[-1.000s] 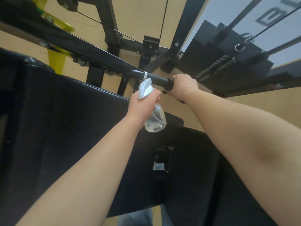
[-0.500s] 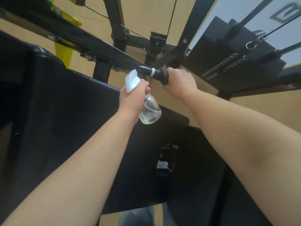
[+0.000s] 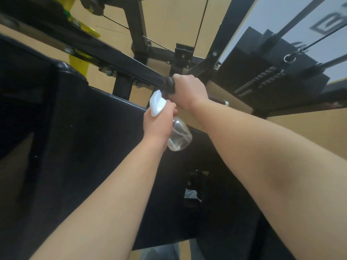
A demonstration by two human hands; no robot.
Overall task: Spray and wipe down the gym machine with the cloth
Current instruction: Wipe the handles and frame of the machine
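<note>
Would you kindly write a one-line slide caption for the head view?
Right hand grips the handle; left hand holds the spray bottle beside it.

I identify the location as a gym: a weight stack [image 3: 259,83] with cables [image 3: 326,36] stands beyond the right hand [image 3: 187,91], black padded upholstery [image 3: 93,143] lies below the left hand [image 3: 157,124], black steel frame [image 3: 116,57] above it.

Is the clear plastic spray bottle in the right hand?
No, the left hand grips the clear plastic spray bottle; the right hand grips a black machine handle.
</note>
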